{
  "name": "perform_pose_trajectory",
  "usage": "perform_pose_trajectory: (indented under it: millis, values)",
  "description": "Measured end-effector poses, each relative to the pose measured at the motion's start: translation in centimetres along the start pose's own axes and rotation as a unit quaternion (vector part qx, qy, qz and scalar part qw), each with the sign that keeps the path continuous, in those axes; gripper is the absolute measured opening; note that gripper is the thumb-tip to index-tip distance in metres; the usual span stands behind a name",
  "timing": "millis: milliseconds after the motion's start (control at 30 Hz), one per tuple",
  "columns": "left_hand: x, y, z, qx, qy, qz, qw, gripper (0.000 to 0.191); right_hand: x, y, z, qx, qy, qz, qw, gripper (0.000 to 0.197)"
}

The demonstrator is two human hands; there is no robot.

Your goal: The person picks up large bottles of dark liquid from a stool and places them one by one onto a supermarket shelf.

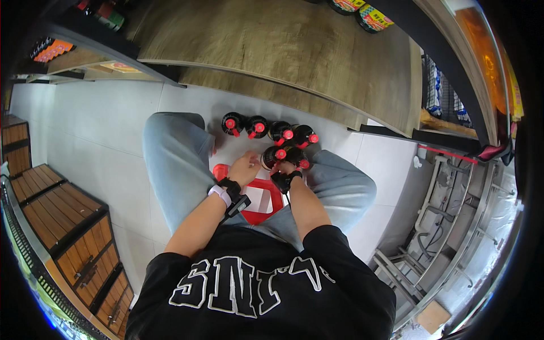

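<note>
Several dark bottles with red caps [256, 126] stand upright on the floor before me, in a back row and a nearer pair. My right hand [286, 167] is at the nearer pair and touches them from my side; the fingers are partly hidden, so a grip cannot be made out. My left hand [247, 166] is just left of the nearer left bottle [270, 158], with bent fingers slightly apart and nothing seen in them. Below my hands, a red plastic frame [255, 217] with pale openings shows between my knees.
A low wooden shelf [272, 46] spans the far side, just beyond the bottles. Packaged tubs [374, 19] sit at its back right. Wooden slatted crates [63, 212] line the left. On the right is a metal rack [442, 238] with pipes. My knees flank the bottles.
</note>
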State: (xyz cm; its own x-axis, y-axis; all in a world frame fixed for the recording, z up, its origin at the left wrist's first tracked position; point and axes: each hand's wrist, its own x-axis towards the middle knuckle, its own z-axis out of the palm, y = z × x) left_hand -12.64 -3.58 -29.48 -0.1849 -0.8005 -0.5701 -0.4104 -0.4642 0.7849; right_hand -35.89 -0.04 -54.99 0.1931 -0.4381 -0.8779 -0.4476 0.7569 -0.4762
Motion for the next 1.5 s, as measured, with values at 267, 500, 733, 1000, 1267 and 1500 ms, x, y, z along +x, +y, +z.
perform_pose_trajectory:
  millis: [267,500,733,1000,1267,1500]
  values:
    - [-0.2,-0.9,-0.6,0.016,0.004,-0.049,0.999,0.032,-3.2,-4.3,2.1,-0.361,0.104,-0.118,0.919,0.031]
    - [0.1,0.1,-0.3,0.039,-0.027,-0.055,0.997,0.031,-2.8,-5.4,1.6,0.07,0.101,0.029,0.992,0.025]
    - [0.3,-1.8,0.1,0.046,-0.025,-0.039,0.998,0.03,-6.7,-10.3,2.1,0.402,0.091,0.025,0.911,0.034]
    - [0.9,-3.3,0.2,0.034,-0.061,-0.05,0.996,0.027,-2.8,-5.2,2.7,0.27,0.129,0.14,0.944,0.052]
    - [0.6,-2.9,0.2,0.056,-0.059,-0.042,0.996,0.027,-5.1,-8.1,2.8,0.44,0.117,0.03,0.89,0.027]
    - [0.5,-3.2,0.0,0.091,-0.043,-0.042,0.994,0.027,-4.3,-8.9,3.3,0.399,0.159,0.05,0.901,0.031]
